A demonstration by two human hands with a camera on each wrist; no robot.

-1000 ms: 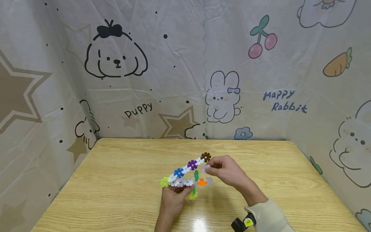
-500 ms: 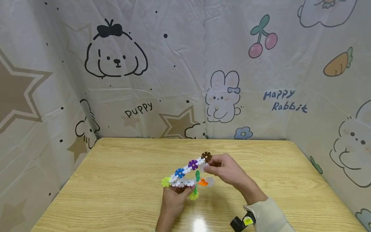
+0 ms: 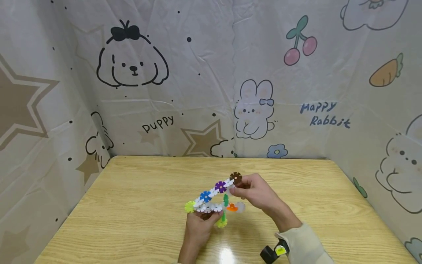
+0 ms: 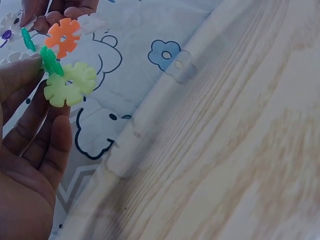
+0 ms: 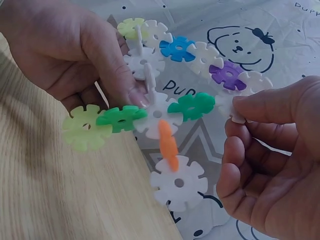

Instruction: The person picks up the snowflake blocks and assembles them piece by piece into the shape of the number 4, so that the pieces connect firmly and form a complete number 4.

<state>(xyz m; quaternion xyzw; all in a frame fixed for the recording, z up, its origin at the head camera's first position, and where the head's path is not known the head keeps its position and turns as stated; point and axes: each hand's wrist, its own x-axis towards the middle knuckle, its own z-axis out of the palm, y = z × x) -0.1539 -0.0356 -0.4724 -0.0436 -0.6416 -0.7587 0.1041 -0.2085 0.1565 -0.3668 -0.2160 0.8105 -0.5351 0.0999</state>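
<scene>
Flower-shaped interlocking plastic discs form one joined model, its upper slanted row running past a blue disc (image 3: pixel 206 196) and a purple disc (image 3: pixel 220 187) to a brown disc (image 3: pixel 235 178). My left hand (image 3: pixel 199 228) grips the lower row of white discs (image 3: pixel 207 208) from beneath. Between thumb and fingers, my right hand (image 3: pixel 258 191) pinches a white disc (image 5: pixel 229 108), partly hidden, at the upper row's end. That disc sits close to the tip of a green disc (image 5: pixel 192 106); whether they interlock, I cannot tell. An orange disc (image 5: pixel 168 145) carries another white disc (image 5: pixel 179 183). A yellow-green disc (image 5: pixel 86 128) ends the green branch.
The model is held above a wood-grain table (image 3: pixel 138 205). Cartoon-printed cloth (image 3: pixel 197 91) hangs behind the table and at both sides. A black strapped device (image 3: pixel 274 252) is on the right wrist, by a beige sleeve (image 3: pixel 306 245).
My right fingers have come closer to the slanted row, and the pinched white disc is now mostly covered by the thumb. The model has shifted slightly right; my left hand keeps its grip.
</scene>
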